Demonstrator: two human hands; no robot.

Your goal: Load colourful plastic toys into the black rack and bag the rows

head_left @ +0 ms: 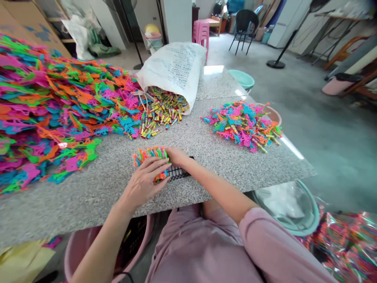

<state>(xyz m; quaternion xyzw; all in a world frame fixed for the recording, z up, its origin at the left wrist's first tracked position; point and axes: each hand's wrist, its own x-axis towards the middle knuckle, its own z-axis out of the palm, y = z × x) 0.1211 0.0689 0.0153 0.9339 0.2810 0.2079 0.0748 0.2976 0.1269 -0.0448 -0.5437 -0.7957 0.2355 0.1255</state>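
A tight row of small coloured plastic toy pieces (150, 151) stands in a black grid tray (178, 173) near the table's front edge. My left hand (144, 179) lies across the row, fingers over its top and thumb on the near side, with orange and blue pieces between them. At the row's right end, my right hand (176, 157) is curled against the green pieces above the tray. Its fingertips are hidden, and so is whatever they hold.
A large heap of bright flat plastic pieces (67, 98) covers the table's left. Beyond it, a white sack (176, 67) spills small yellow-and-red tubes (165, 108). A pile of coloured toys (244, 124) lies to the right. Basins (312, 214) stand below the speckled tabletop (206, 173).
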